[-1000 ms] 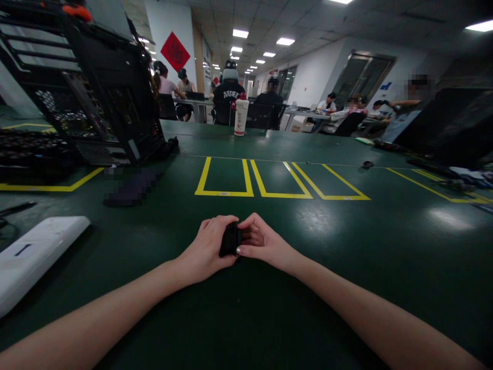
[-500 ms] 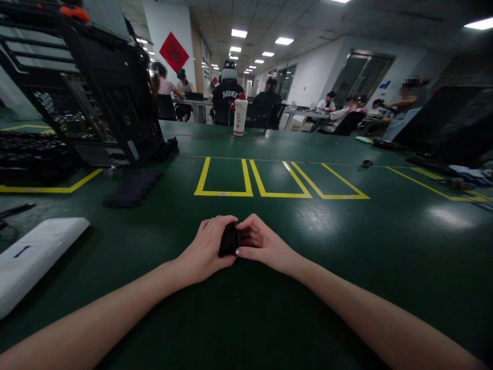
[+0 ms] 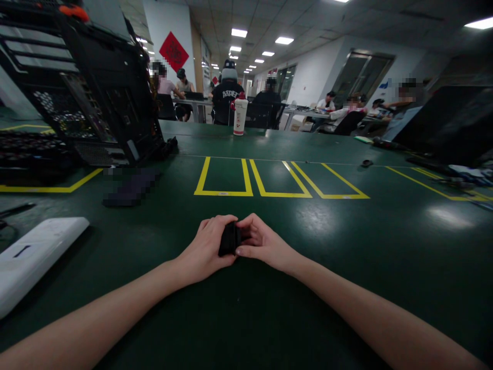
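Note:
A small black object [image 3: 228, 239] is between my two hands, low over the green table [image 3: 239, 318], near the middle of the view. My left hand [image 3: 208, 247] wraps round its left side, thumb below and fingers over the top. From the right, the thumb and fingertips of my right hand [image 3: 265, 243] grip its edge. The fingers partly cover the object, so its exact kind cannot be told.
Yellow tape outlines [image 3: 223, 193] lie beyond my hands. At the left are a white box-like object [image 3: 38, 257] and an open black computer case [image 3: 111, 97]. A white cup [image 3: 239, 118] stands farther back. People sit at desks behind.

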`<state>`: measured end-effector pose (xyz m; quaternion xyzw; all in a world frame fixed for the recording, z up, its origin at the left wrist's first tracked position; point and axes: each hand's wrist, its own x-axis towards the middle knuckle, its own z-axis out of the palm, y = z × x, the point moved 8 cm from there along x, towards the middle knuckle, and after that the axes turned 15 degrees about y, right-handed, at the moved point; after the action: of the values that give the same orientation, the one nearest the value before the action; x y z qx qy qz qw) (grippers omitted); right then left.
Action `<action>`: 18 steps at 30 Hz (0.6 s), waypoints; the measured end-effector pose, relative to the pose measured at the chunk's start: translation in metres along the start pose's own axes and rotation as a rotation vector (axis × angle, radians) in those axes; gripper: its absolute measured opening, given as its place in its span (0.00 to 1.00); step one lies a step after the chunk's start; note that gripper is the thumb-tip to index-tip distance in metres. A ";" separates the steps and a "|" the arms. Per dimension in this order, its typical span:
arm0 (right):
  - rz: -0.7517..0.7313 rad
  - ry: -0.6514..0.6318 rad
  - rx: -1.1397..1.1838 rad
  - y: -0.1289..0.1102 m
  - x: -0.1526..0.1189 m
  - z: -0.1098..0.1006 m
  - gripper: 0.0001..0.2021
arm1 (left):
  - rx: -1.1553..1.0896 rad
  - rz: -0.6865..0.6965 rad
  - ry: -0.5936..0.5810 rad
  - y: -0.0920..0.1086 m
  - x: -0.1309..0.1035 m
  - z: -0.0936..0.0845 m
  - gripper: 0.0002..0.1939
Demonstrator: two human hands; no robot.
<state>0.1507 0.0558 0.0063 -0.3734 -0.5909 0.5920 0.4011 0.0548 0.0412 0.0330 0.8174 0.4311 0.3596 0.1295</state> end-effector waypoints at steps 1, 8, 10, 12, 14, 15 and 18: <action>-0.005 -0.014 0.011 -0.001 0.000 0.001 0.20 | 0.002 0.000 0.000 0.000 0.000 0.000 0.29; -0.013 0.078 0.035 0.000 0.005 -0.002 0.11 | -0.007 0.004 0.024 0.001 0.001 0.000 0.28; -0.018 0.103 0.005 0.001 0.005 -0.004 0.13 | -0.009 0.002 0.013 0.001 0.001 0.001 0.28; -0.018 0.099 -0.011 0.001 0.005 -0.005 0.15 | -0.008 0.000 0.006 0.001 0.001 0.001 0.27; -0.010 0.050 0.004 0.000 0.003 -0.003 0.17 | -0.003 -0.003 0.002 0.001 0.001 0.001 0.28; -0.008 0.019 0.019 -0.001 0.002 -0.001 0.17 | -0.002 -0.005 -0.001 0.001 0.001 0.001 0.28; -0.006 0.000 0.050 -0.004 0.000 0.000 0.15 | -0.003 -0.008 -0.008 0.001 0.002 0.001 0.28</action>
<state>0.1503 0.0557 0.0105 -0.3613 -0.5771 0.6054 0.4123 0.0567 0.0421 0.0339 0.8168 0.4334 0.3566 0.1336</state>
